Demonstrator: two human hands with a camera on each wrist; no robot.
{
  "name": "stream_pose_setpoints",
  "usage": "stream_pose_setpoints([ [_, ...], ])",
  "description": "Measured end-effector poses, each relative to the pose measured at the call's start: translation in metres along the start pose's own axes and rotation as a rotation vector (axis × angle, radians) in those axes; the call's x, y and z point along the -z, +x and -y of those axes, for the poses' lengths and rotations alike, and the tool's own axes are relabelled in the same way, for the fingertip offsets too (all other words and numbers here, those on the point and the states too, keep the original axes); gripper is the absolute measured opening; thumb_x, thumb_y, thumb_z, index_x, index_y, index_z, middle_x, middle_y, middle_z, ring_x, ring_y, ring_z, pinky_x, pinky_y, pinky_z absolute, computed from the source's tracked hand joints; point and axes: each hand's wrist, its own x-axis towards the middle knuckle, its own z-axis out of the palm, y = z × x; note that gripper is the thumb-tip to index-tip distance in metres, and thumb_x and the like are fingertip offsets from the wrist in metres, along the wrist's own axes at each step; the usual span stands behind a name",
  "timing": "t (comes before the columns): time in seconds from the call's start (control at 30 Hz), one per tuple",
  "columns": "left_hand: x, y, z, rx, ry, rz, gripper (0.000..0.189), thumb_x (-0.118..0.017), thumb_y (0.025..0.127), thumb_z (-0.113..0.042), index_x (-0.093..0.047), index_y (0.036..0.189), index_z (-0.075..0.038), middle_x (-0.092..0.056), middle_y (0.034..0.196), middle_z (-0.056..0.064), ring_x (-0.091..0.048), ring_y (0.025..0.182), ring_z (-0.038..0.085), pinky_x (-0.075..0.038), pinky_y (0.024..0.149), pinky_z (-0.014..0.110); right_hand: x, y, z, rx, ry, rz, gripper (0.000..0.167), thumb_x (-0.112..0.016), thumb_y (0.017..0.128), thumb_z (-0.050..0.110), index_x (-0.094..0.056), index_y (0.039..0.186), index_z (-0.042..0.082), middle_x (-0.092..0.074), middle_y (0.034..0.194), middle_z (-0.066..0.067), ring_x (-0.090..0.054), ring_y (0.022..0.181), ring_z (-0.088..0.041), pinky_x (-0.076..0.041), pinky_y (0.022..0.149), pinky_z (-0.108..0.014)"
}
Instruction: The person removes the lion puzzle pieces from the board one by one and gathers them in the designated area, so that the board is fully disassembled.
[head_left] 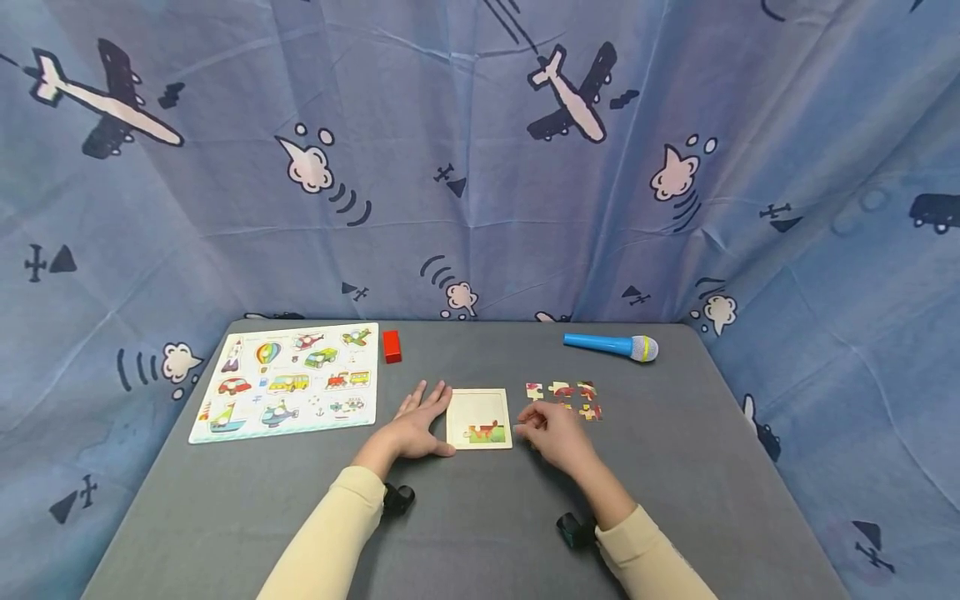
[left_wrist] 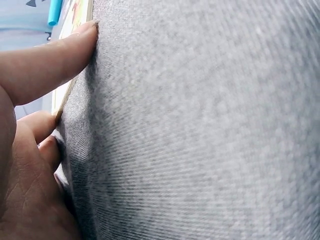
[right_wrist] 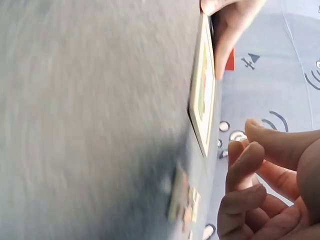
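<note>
A small square puzzle tray (head_left: 472,408) lies flat, with a few joined pieces (head_left: 487,432) showing green and reddish brown in its lower right. My left hand (head_left: 411,429) is spread along its left side. The left thumb (left_wrist: 60,57) touches the near edge and a fingertip (left_wrist: 45,122) rests against the frame. Just right of the tray is my right hand (head_left: 557,435), fingers bent in a pinch. A pale sliver of a puzzle piece (head_left: 517,427) shows at its fingertips, mostly hidden. Several loose puzzle pieces (head_left: 561,388) lie beyond that hand, some partly covered.
A picture board (head_left: 300,383) with vehicles lies at the left. Beside it is a red block (head_left: 392,347). A blue toy microphone (head_left: 611,346) lies at the back right of the grey table (head_left: 465,525). A printed curtain (head_left: 465,167) hangs behind.
</note>
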Motion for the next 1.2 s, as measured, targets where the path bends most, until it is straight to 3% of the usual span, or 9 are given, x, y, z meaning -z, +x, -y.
stream_pose_setpoints([
  [0.4,-0.002,0.000,-0.001,0.015,0.002,-0.006,0.103,-0.082,0.083,-0.038,-0.020,0.163,-0.020,-0.008,0.171,-0.003,0.008,0.158,0.028,-0.005,0.126,0.055,-0.034,0.010,0.021,0.082,0.042,0.050,0.013,-0.080,0.087,0.017,-0.073,0.096,0.010,-0.066,0.073,0.003,-0.054,0.059,-0.010,-0.044,0.054,-0.026],
  [0.6,-0.002,0.001,0.001,0.008,0.001,-0.017,0.103,-0.082,0.082,-0.039,-0.021,0.163,-0.020,-0.009,0.171,-0.002,0.008,0.158,0.028,-0.005,0.126,0.055,-0.046,0.015,0.027,0.107,-0.009,0.057,0.015,-0.081,0.086,0.017,-0.073,0.097,0.010,-0.068,0.076,0.004,-0.057,0.064,-0.007,-0.048,0.061,-0.027],
  [0.8,-0.002,0.000,0.001,-0.013,-0.003,-0.013,0.103,-0.082,0.083,-0.038,-0.021,0.163,-0.019,-0.009,0.171,-0.001,0.008,0.158,0.030,-0.005,0.126,0.055,-0.052,0.018,0.028,0.076,-0.045,0.079,0.021,-0.083,0.084,0.017,-0.074,0.101,0.010,-0.066,0.079,0.003,-0.056,0.067,-0.009,-0.048,0.064,-0.028],
  [1.07,-0.001,0.001,0.000,-0.008,0.009,-0.019,0.102,-0.082,0.083,-0.038,-0.021,0.163,-0.019,-0.009,0.171,-0.002,0.007,0.158,0.029,-0.005,0.127,0.054,-0.054,0.021,0.028,0.101,-0.092,0.090,0.019,-0.088,0.078,0.019,-0.074,0.087,0.012,-0.061,0.077,0.003,-0.051,0.066,-0.010,-0.044,0.063,-0.026],
  [1.2,-0.001,0.001,0.001,-0.007,0.013,-0.020,0.103,-0.082,0.083,-0.039,-0.021,0.163,-0.019,-0.010,0.171,-0.001,0.007,0.158,0.029,-0.005,0.126,0.055,-0.055,0.022,0.027,0.100,-0.087,0.108,0.021,-0.088,0.078,0.018,-0.072,0.090,0.012,-0.060,0.078,0.001,-0.050,0.067,-0.011,-0.043,0.064,-0.027],
])
